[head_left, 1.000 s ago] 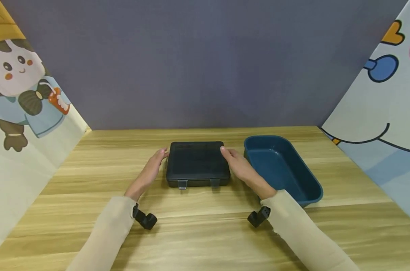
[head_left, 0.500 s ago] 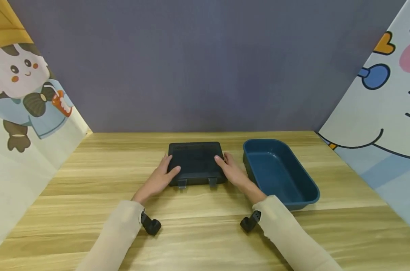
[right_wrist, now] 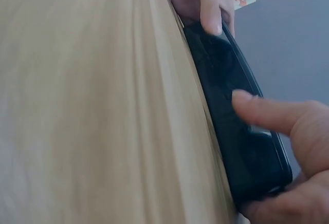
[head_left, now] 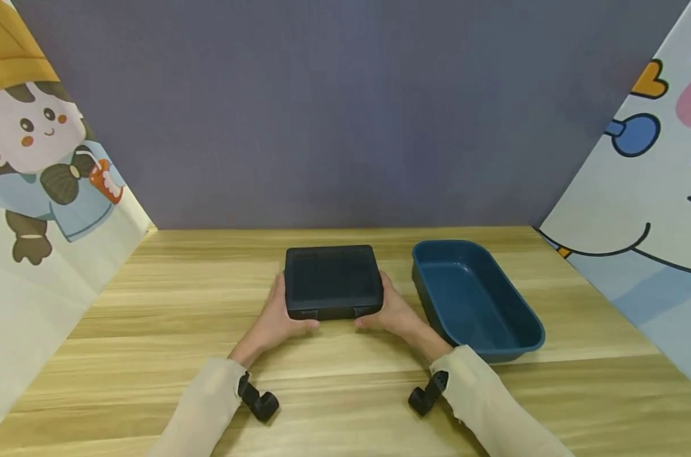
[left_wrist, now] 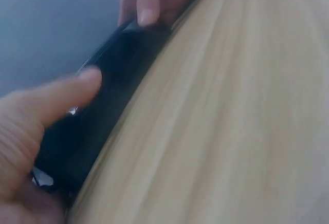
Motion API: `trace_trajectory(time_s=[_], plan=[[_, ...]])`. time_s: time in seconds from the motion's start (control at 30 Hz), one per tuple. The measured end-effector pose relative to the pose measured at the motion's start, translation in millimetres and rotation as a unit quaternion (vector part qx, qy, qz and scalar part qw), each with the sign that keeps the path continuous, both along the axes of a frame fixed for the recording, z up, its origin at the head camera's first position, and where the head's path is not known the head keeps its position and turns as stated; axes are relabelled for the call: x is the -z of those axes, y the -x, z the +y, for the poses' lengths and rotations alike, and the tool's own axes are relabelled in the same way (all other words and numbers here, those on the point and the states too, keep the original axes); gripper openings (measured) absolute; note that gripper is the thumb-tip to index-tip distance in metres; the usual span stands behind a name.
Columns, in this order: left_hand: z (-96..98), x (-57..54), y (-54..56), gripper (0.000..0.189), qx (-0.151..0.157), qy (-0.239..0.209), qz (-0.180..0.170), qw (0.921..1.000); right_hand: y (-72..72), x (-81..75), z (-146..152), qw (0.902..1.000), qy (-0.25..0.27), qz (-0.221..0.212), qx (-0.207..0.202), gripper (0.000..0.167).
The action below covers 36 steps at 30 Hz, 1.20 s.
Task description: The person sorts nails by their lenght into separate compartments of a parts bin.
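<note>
A flat black plastic case [head_left: 334, 277] with its lid down sits on the wooden table in the middle of the head view. Two clear latches mark its front side. My left hand [head_left: 274, 320] holds the left end, fingers along the side and thumb across the front by the left latch. At the opposite end my right hand [head_left: 392, 309] grips in mirror fashion, its thumb by the right latch. The right wrist view shows that thumb [right_wrist: 247, 106] on the case's front face [right_wrist: 216, 80]. Fingers behind the case are mostly hidden.
To the right of the case stands a deep blue plastic tub [head_left: 474, 298], close beside the right forearm. A grey wall [head_left: 340, 114] rises behind the wooden table [head_left: 334, 393]. Printed cartoon panels [head_left: 60, 171] flank both sides.
Both hands have closed in on the case's ends. Their thumbs have come down from the lid to the front side, and the latches that stuck out now show less.
</note>
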<state>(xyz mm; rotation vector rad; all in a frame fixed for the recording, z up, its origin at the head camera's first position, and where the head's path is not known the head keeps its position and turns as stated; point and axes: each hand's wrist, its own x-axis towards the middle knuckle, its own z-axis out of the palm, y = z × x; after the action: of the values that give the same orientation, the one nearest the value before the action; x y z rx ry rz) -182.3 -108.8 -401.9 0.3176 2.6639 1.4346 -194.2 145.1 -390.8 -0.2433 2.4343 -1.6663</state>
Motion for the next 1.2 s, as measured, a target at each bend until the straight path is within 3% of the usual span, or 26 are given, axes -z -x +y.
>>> trace_trajectory(time_s=[0.13,0.3,0.53,0.73,0.97,1.07,1.2], plan=[[4.1,0.2,-2.6,0.127,-0.005,0.016,0.005,0.9998,-2.9,1.9,-1,0.9974,-0.056,0.043,0.017,0.122],[6.4,1.6,-7.2,0.124,-0.025,0.036,0.029,0.9986,-5.3,2.0,-6,0.9834,-0.154,0.082,0.048,0.118],[10.3,-3.1,-9.3,0.116,-0.067,0.083,0.043,0.9934,-5.3,-2.2,-11,0.9685,-0.213,0.110,0.068,0.111],[6.8,-6.7,-2.3,0.115,-0.070,0.092,0.064,0.9913,3.0,-5.8,-14,0.9656,-0.229,0.112,0.053,0.110],[-4.8,-12.4,7.3,0.112,-0.026,0.091,0.053,0.9941,12.0,-14.9,-10,0.9667,-0.237,0.095,0.006,0.109],[-14.6,-21.3,6.0,0.105,-0.013,0.104,0.046,0.9934,8.6,-25.5,-3,0.9658,-0.252,0.059,-0.019,0.110],[-29.1,-43.4,6.2,0.097,-0.018,0.140,0.039,0.9892,6.2,-52.0,13,0.9639,-0.260,0.037,-0.046,0.102]])
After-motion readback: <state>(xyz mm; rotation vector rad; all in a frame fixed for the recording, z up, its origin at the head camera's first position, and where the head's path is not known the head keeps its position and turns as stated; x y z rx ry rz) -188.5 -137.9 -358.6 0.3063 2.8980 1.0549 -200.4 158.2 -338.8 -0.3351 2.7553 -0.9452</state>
